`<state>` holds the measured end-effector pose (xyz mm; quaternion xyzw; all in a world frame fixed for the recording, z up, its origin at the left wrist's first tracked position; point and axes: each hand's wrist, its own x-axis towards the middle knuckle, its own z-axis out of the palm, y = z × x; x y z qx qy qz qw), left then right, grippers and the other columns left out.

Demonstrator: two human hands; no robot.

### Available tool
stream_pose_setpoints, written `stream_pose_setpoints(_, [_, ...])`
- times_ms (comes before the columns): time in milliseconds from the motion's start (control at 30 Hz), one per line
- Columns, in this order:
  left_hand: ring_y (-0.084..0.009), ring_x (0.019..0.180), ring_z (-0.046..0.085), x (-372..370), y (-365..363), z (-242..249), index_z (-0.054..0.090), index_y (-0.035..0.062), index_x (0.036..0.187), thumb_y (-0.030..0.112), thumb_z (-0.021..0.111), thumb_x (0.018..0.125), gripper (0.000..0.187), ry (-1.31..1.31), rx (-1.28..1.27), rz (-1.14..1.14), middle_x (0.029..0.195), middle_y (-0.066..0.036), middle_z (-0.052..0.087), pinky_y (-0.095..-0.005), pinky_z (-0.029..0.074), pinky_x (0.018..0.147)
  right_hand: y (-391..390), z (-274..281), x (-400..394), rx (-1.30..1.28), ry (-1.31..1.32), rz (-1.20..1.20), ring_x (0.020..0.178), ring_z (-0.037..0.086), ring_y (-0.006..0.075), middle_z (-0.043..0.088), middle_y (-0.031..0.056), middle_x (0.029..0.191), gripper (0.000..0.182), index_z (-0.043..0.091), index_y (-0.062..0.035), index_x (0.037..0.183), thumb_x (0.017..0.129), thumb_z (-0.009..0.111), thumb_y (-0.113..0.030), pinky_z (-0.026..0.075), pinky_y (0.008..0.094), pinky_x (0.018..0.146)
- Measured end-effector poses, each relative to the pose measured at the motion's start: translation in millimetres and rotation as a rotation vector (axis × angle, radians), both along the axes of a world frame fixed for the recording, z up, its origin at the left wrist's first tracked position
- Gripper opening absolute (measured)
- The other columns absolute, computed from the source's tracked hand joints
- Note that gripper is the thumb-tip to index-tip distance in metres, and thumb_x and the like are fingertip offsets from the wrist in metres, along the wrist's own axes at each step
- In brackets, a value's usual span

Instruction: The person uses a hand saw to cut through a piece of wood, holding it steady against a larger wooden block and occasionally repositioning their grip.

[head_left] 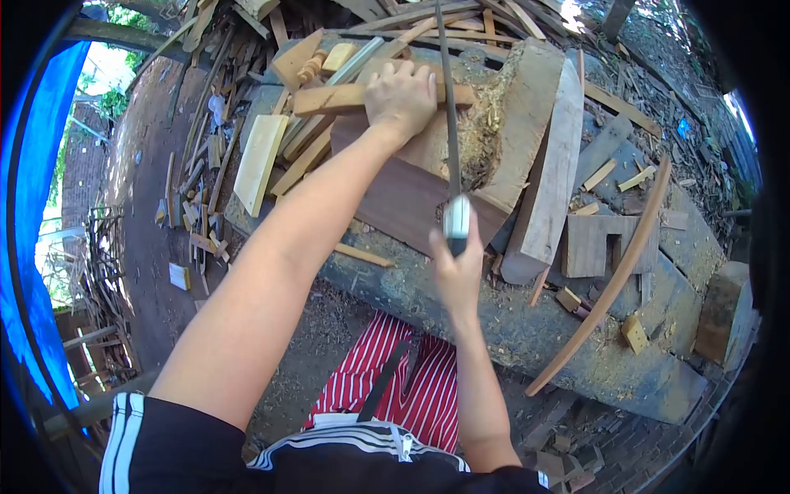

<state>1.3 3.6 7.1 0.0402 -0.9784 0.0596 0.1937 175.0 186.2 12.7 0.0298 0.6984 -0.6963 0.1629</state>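
My left hand (401,99) is closed over a short piece of wood (331,100), pressing it down on a large wooden block (387,193). My right hand (459,272) grips the pale and dark handle of a handsaw (450,123). Its narrow blade points away from me and crosses the piece of wood to the right of my left hand, near that end. How deep the blade sits in the wood cannot be made out. Sawdust (469,140) lies around the blade on the block.
A thick beam (527,115) and a grey plank (547,181) stand right of the saw. A long curved strip (613,300) leans over the workbench (395,288) at right. Offcuts, including a pale board (259,160), lie at left. Scrap wood (461,25) is piled behind.
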Motion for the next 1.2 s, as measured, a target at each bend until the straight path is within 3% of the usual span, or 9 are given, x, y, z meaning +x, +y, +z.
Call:
stream_pose_setpoints(367, [-0.0268, 0.091, 0.064, -0.2, -3.6, -0.7, 0.069, 0.0153, 0.092, 0.034, 0.049, 0.098, 0.028, -0.018, -0.019, -0.086, 0.094, -0.003, 0.068, -0.0437, 0.049, 0.080, 47.5, 15.5, 97.8, 0.111, -0.045, 0.040, 0.081, 0.068, 0.0177, 0.069, 0.0117, 0.100, 0.061, 0.040, -0.0122, 0.150, 0.092, 0.060, -0.009, 0.053, 0.0311, 0.077])
stream_pose_setpoints(467, [-0.0270, 0.092, 0.064, -6.4, 7.2, -0.5, 0.069, 0.0152, 0.093, 0.036, 0.047, 0.099, 0.031, 0.016, 0.066, 0.103, 0.096, -0.003, 0.069, -0.0441, 0.049, 0.081, 37.1, 12.8, 89.9, 0.148, -0.111, 0.026, 0.076, 0.068, 0.0186, 0.069, 0.0121, 0.090, 0.061, 0.041, -0.0122, 0.149, 0.091, 0.060, -0.007, 0.053, 0.0304, 0.074])
stream_pose_setpoints(500, [-0.0272, 0.093, 0.065, -6.5, 4.3, 0.7, 0.069, 0.0152, 0.094, 0.037, 0.046, 0.099, 0.032, -0.013, 0.052, 0.074, 0.097, -0.003, 0.069, -0.0444, 0.049, 0.081, 29.0, 16.1, 87.9, 0.204, 0.129, -0.002, 0.073, 0.068, 0.0195, 0.068, 0.0130, 0.085, 0.062, 0.040, -0.0125, 0.149, 0.091, 0.060, -0.006, 0.052, 0.0312, 0.071])
stream_pose_setpoints(533, [-0.0273, 0.094, 0.065, -4.9, 0.3, 0.6, 0.070, 0.0153, 0.095, 0.037, 0.045, 0.100, 0.033, -0.052, 0.031, 0.041, 0.097, -0.003, 0.070, -0.0446, 0.050, 0.082, 29.6, 24.6, 91.0, 0.154, -0.001, 0.021, 0.086, 0.058, 0.0148, 0.061, 0.0078, 0.098, 0.059, 0.041, -0.0043, 0.148, 0.092, 0.061, -0.008, 0.049, 0.0310, 0.078])
stream_pose_setpoints(733, [-0.0282, 0.095, 0.065, -8.4, -4.2, -7.0, 0.070, 0.0159, 0.097, 0.039, 0.044, 0.100, 0.035, -0.002, -0.037, 0.007, 0.097, -0.003, 0.071, -0.0456, 0.050, 0.082, 57.8, 51.9, 114.6, 0.077, -0.175, 0.006, 0.084, 0.055, 0.0137, 0.060, 0.0066, 0.098, 0.060, 0.043, -0.0041, 0.147, 0.090, 0.063, -0.007, 0.046, 0.0289, 0.081])
stream_pose_setpoints(800, [-0.0284, 0.095, 0.066, -5.2, -4.8, -8.4, 0.069, 0.0159, 0.097, 0.039, 0.044, 0.100, 0.035, 0.015, -0.038, -0.012, 0.099, -0.003, 0.071, -0.0454, 0.050, 0.082, 71.9, 41.0, 134.5, 0.117, -0.082, 0.054, 0.076, 0.066, 0.0180, 0.067, 0.0117, 0.091, 0.060, 0.043, -0.0118, 0.148, 0.091, 0.060, -0.006, 0.052, 0.0315, 0.074])
stream_pose_setpoints(1000, [-0.0296, 0.095, 0.065, -8.2, -1.0, -3.1, 0.069, 0.0157, 0.098, 0.040, 0.043, 0.101, 0.035, -0.013, -0.049, -0.020, 0.101, -0.004, 0.071, -0.0464, 0.051, 0.083, 35.5, 15.1, 41.7, 0.125, 0.135, 0.025, 0.103, 0.068, 0.0279, 0.068, 0.0238, 0.112, 0.057, 0.042, -0.0120, 0.148, 0.092, 0.057, -0.012, 0.050, 0.0376, 0.090])
stream_pose_setpoints(1100, [-0.0293, 0.097, 0.065, -8.1, 0.7, -1.8, 0.069, 0.0157, 0.098, 0.039, 0.044, 0.100, 0.034, -0.040, -0.058, 0.041, 0.100, -0.005, 0.070, -0.0463, 0.051, 0.083, 19.5, 24.0, 18.0, 0.059, -0.104, 0.036, 0.105, 0.068, 0.0351, 0.067, 0.0243, 0.115, 0.059, 0.041, -0.0137, 0.148, 0.092, 0.057, -0.012, 0.050, 0.0400, 0.089])
stream_pose_setpoints(1200, [-0.0290, 0.098, 0.065, -9.4, 1.3, -2.6, 0.069, 0.0154, 0.099, 0.039, 0.043, 0.100, 0.035, -0.042, -0.056, 0.050, 0.100, -0.005, 0.070, -0.0456, 0.051, 0.084, 42.1, 6.5, 86.8, 0.114, 0.115, -0.002, 0.097, 0.070, 0.0245, 0.069, 0.0183, 0.108, 0.060, 0.041, -0.0118, 0.148, 0.091, 0.059, -0.008, 0.052, 0.0347, 0.087])
